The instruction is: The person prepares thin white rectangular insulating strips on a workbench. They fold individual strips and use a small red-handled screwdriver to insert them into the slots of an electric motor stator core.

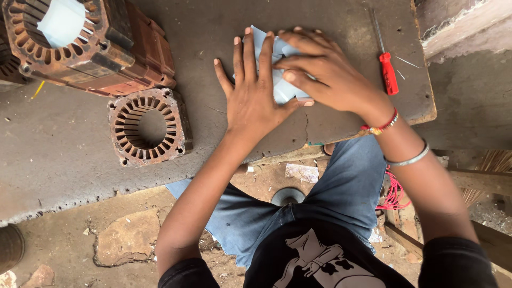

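Note:
My left hand [250,88] lies flat, fingers spread, on pale blue sheets of paper [281,89] on a worn grey worktop [64,144]. My right hand [320,72] presses down on the same sheets from the right, its fingers overlapping the left hand's. Most of the paper is hidden under both hands. A small rusty slotted motor stator [149,127] lies flat to the left of my left hand.
A larger rusty stator [90,42] with pale blue paper in its bore stands at the top left. A red-handled screwdriver [388,69] lies near the worktop's right edge. Below the table are my legs in jeans, a dirt floor with stones and red wire [393,194].

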